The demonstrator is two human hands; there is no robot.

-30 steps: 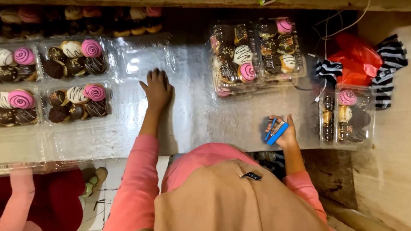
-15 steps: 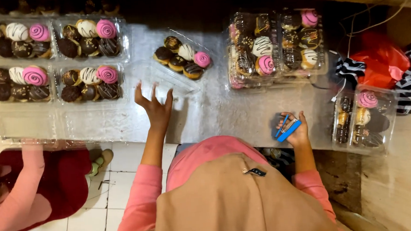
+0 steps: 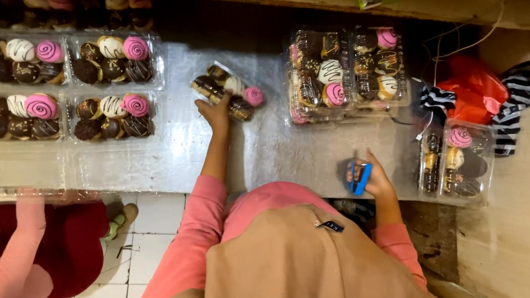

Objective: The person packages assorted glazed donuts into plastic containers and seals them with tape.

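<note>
The left arm was extended forward, nearly straight, in a pink sleeve pushed back from the wrist; the left hand (image 3: 216, 112) lay palm down at full reach, fingers (image 3: 206, 102) spread loosely; the right arm was bent close to the body; the right hand (image 3: 370, 177) was curled, its fingers (image 3: 356, 173) closed in a grip.

Bare foil counter (image 3: 158, 159) is lying open near the left hand (image 3: 216, 112). Filled donut boxes (image 3: 110, 84) are crowding the far left; a stacked pile (image 3: 348, 71) is blocking the right.
</note>
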